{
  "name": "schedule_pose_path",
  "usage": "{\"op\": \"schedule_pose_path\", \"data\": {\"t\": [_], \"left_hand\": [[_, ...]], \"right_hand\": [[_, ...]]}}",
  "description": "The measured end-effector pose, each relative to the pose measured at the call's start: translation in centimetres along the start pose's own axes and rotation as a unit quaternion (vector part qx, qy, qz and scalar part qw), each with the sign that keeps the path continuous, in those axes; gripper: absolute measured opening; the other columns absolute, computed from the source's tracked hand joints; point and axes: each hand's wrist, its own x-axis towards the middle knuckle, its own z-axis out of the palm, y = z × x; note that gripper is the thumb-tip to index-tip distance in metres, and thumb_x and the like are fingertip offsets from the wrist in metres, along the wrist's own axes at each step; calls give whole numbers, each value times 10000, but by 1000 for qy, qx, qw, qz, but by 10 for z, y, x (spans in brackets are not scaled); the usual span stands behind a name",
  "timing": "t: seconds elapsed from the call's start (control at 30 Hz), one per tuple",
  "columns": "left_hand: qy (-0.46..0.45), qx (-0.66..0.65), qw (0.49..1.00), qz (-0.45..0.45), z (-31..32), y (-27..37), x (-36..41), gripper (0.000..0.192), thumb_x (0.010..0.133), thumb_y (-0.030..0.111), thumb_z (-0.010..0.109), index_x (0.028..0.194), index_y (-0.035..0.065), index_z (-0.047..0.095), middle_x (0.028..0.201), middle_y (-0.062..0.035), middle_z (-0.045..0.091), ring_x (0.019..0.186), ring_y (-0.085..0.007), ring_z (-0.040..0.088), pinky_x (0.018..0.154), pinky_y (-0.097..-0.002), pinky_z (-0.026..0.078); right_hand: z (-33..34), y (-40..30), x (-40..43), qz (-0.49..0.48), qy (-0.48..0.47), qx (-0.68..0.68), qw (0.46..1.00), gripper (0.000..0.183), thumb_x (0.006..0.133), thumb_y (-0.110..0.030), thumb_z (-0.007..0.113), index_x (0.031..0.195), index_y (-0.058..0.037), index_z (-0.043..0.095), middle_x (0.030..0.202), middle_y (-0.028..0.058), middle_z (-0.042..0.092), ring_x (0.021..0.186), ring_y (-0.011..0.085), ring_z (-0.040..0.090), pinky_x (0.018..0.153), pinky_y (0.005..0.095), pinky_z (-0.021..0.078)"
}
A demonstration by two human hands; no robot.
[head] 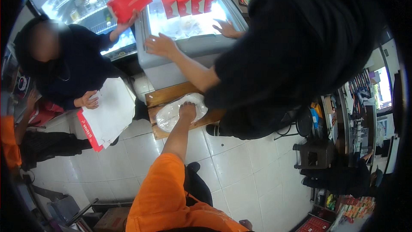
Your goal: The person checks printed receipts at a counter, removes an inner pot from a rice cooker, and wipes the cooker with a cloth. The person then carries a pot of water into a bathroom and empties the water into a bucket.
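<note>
My left hand (pixel 187 111) reaches down onto a clear plastic-wrapped bundle of white, round-ended items (pixel 169 116); whether its fingers grip the plastic or only rest on it cannot be told. The bundle lies on a low wooden slatted bench (pixel 156 132) beside a chest freezer. Near the bottom edge, part of my right hand (pixel 246 224) shows by my orange shirt, its fingers not clear. At left, a person in dark clothes holds a red carton (pixel 132 1) in one hand and a stack of flat white and red cardboard (pixel 111 112) in the other.
Red boxes (pixel 185 0) stand on the glass-topped chest freezer (pixel 180 71). A person in black (pixel 273 54) leans over it from the right, both hands at its top. A lit display fridge (pixel 87 3) stands at upper left. A dark plastic stool (pixel 313 154) and stocked shelves are at right.
</note>
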Motion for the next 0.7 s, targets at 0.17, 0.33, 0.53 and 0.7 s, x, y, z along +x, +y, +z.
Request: {"op": "schedule_pose_path", "data": {"t": [0.17, 0.33, 0.53, 0.7], "left_hand": [[-109, 38, 993, -7, 2, -24, 21, 273, 863, 140, 378, 1024, 103, 595, 987, -96, 629, 907, -230, 610, 800, -374, 461], [-25, 42, 998, 42, 17, -46, 24, 258, 859, 146, 389, 957, 102, 623, 916, -105, 643, 845, -248, 628, 702, -379, 500], [-39, 19, 997, 65, 18, -57, 37, 237, 838, 144, 412, 891, 89, 636, 893, -122, 643, 834, -260, 631, 693, -388, 505], [-9, -47, 998, 28, 6, -54, 35, 221, 808, 155, 444, 898, 80, 631, 894, -135, 640, 854, -267, 627, 705, -396, 503]], "right_hand": [[25, -62, 10, 31, 27, 200, 979, 206, 807, -220, 525, 865, -33, 592, 818, 113, 638, 710, 218, 622, 671, 347, 486], [-14, -201, 22, 22, 37, 233, 971, 179, 849, -150, 490, 886, 10, 561, 739, 106, 639, 652, 174, 635, 607, 282, 498], [-45, -276, 26, -23, 45, 233, 971, 240, 869, -156, 461, 941, 60, 537, 801, 155, 631, 690, 201, 638, 621, 290, 519], [-32, -266, 24, 31, 31, 190, 981, 228, 867, -153, 468, 924, 55, 543, 799, 156, 629, 686, 197, 636, 618, 283, 524]]}}
